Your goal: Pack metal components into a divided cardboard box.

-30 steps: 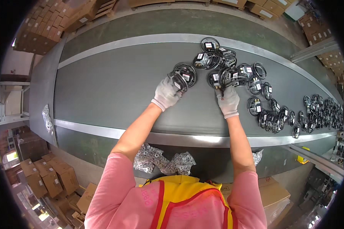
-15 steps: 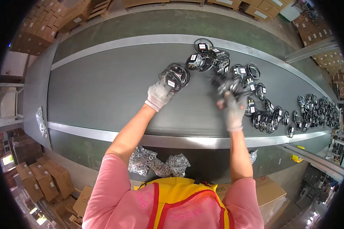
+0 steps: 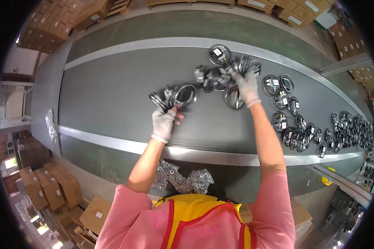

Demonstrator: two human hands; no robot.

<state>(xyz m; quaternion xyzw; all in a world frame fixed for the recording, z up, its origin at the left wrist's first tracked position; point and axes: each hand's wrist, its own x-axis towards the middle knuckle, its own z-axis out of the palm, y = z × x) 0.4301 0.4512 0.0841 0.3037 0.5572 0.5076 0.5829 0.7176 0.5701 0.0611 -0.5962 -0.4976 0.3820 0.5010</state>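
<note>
My left hand [image 3: 163, 124], in a pale work glove with bare fingertips, grips a bunch of black power adapters with coiled cables [image 3: 166, 97] just above the belt. One cable loop [image 3: 186, 96] hangs out to the right of that bunch, blurred by motion. Farther off, my right hand [image 3: 248, 89], gloved alike, has its fingers closed around more coiled adapters [image 3: 245, 64] at the edge of a loose cluster. Another labelled adapter [image 3: 219, 53] lies inside its cable ring at the far side of this cluster. Blur hides how many pieces each hand holds.
The grey conveyor belt [image 3: 112, 91] runs between metal rails [image 3: 195, 152]. More coiled adapters [image 3: 299, 137] lie to the right, thickening into a heap [image 3: 353, 130] at the far right. Clear bags of small rings [image 3: 195, 181] hang by the near rail. Cardboard boxes [image 3: 54, 193] stand lower left.
My left hand has drawn its adapters slightly left and nearer, and the bunch has turned. My right hand has moved away from me with its adapters to the far cluster, whose pieces have shifted.
</note>
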